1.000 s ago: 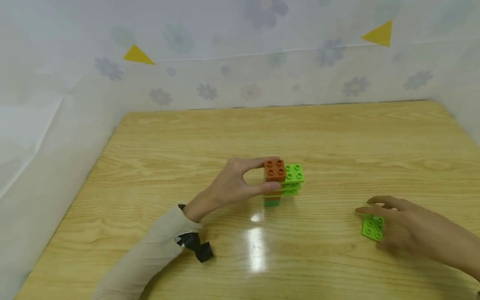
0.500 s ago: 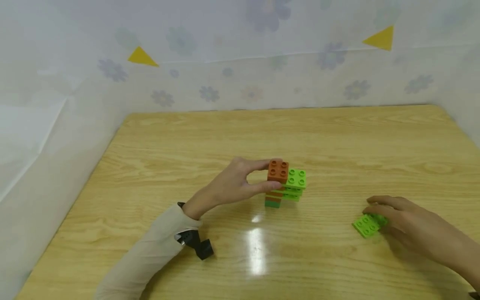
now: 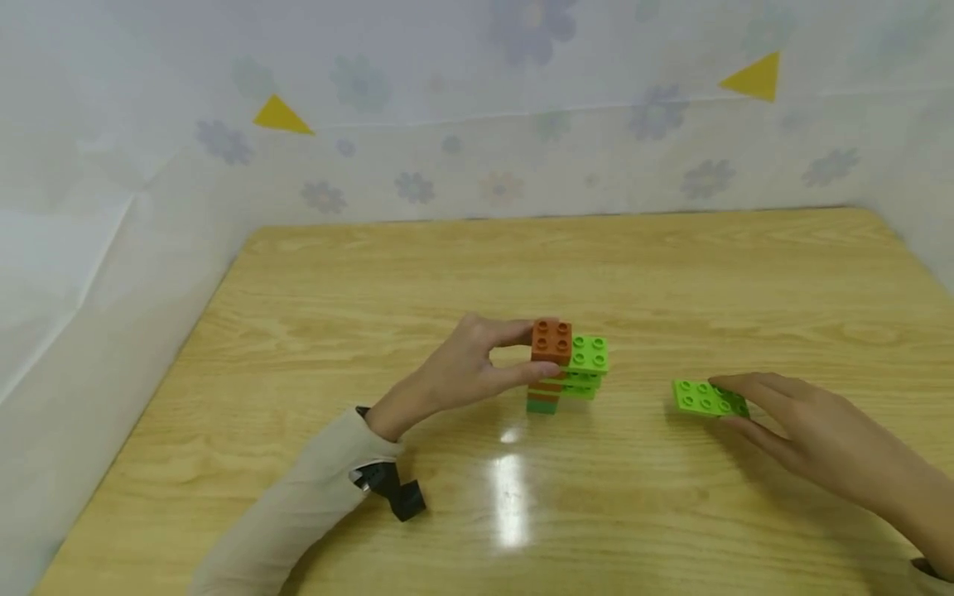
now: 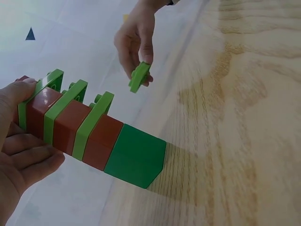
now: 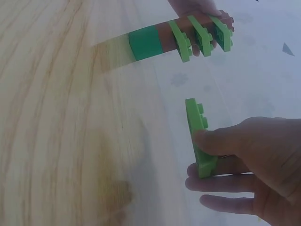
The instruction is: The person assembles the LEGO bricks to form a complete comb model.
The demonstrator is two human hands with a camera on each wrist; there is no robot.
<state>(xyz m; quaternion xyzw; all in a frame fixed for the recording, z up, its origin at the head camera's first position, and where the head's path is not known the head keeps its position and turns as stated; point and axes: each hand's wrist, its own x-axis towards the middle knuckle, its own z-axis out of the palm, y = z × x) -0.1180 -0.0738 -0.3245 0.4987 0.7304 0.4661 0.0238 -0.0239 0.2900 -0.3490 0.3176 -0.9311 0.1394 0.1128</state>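
Observation:
A tower of toy building blocks stands upright near the middle of the table. In the left wrist view, its dark green base block touches the table, and reddish-brown blocks alternate above it with thin light green plates that stick out to one side. My left hand grips the tower near its top between thumb and fingers. To the right, my right hand pinches one end of a loose light green building plate, studs up. That plate is apart from the tower and held above the table.
The wooden table has a pale flower-patterned sheet behind it and at its sides. Two yellow triangles mark the sheet. A black device is strapped to my left wrist.
My right hand has picked the green plate up from the table, turned it, and brought it left and away from me. My left hand keeps its hold on the tower.

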